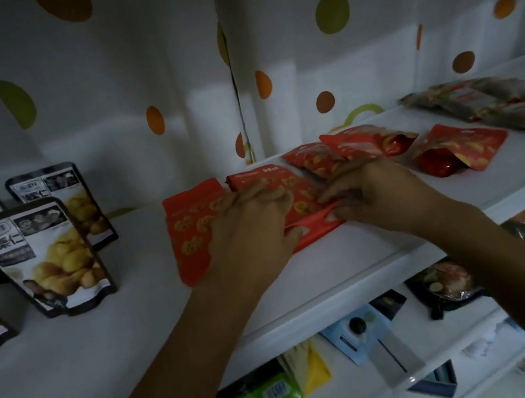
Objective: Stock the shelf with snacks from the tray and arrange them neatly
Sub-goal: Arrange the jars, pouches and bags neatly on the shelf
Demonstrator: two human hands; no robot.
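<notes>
So the red snack packet (305, 212) I'm handling lies flat on the white shelf (350, 253), right between my two grips. My right grip (368, 195) pinches its near edge, and the foil puckers up there. My left grip (249, 232) isn't grabbing anything, just fingers stretched flat across that packet and the neighbouring red packet (187, 235) on its left. Just beyond the right grip, more red packets (369, 142) lie loosely, partly overlapping. Well off to the left grip's left, chestnut pouches (51, 255) stand upright.
</notes>
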